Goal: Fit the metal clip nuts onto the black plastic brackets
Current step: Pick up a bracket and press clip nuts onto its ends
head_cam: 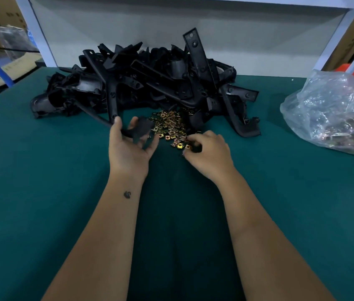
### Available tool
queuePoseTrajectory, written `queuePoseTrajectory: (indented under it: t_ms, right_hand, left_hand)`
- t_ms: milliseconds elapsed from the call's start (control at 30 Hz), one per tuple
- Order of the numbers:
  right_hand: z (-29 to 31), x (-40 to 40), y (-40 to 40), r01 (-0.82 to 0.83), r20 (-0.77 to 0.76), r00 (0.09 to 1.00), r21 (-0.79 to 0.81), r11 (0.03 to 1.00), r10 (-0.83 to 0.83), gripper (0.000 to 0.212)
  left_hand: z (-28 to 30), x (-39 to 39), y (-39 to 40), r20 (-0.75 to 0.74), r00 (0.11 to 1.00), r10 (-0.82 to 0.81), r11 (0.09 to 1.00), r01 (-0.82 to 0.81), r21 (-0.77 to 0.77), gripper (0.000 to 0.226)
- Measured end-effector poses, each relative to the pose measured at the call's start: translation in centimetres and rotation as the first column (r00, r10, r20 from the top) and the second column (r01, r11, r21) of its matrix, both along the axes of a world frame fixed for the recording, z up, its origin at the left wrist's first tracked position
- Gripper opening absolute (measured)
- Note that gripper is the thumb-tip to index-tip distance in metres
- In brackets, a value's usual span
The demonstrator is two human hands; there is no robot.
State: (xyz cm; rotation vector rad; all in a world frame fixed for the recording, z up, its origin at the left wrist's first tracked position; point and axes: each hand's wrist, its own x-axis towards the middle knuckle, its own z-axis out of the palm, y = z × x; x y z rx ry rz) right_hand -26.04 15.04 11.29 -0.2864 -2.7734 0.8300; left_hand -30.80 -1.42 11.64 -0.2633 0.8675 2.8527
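A heap of black plastic brackets [150, 79] lies at the back of the green table [41, 170]. In front of it spreads a loose pile of gold-coloured metal clip nuts [169, 127]. My left hand [128, 148] holds one black bracket [141, 129] by its lower end, fingers curled round it, just left of the nuts. My right hand [208, 153] sits at the pile's near right edge, its fingertips curled down and pinching among the nuts; what exactly they hold is hidden.
A clear plastic bag [332, 114] with more metal parts lies at the right of the table. A white wall panel [171, 40] stands behind the heap. Cardboard boxes [2, 68] sit off the table's left side.
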Motion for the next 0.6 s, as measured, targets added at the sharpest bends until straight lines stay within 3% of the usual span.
queuePoseTrajectory:
  t_ms: [67, 200, 367, 500, 600]
  right_hand:
    - [-0.2, 0.1, 0.1, -0.024, -0.029, 0.999, -0.003, 1.0, 0.024, 0.032]
    - [-0.6, 0.3, -0.2, -0.024, -0.113, 0.993, -0.055, 0.998, 0.018, 0.02]
    - [-0.5, 0.5, -0.9, -0.046, -0.155, 0.987, -0.099, 0.994, 0.031, 0.007]
    - [-0.3, 0.3, -0.7, -0.034, -0.175, 0.984, -0.288, 0.957, -0.017, 0.008]
    - [0.0, -0.2, -0.6, 0.007, -0.22, 0.968, -0.448, 0.894, -0.118, 0.011]
  left_hand:
    - [-0.2, 0.1, 0.1, 0.008, 1.0, -0.001, 1.0, 0.001, 0.008, 0.005]
    - [-0.5, 0.1, 0.6, 0.003, 1.0, 0.027, 0.999, -0.027, 0.038, 0.042]
    - [-0.9, 0.3, 1.3, -0.014, 1.0, -0.01, 1.0, 0.01, -0.011, 0.048]
    - [-0.9, 0.4, 1.5, -0.038, 0.999, -0.01, 0.996, 0.006, -0.089, 0.05]
    - [-0.8, 0.5, 2.0, -0.067, 0.998, 0.013, 0.963, -0.031, -0.269, 0.049]
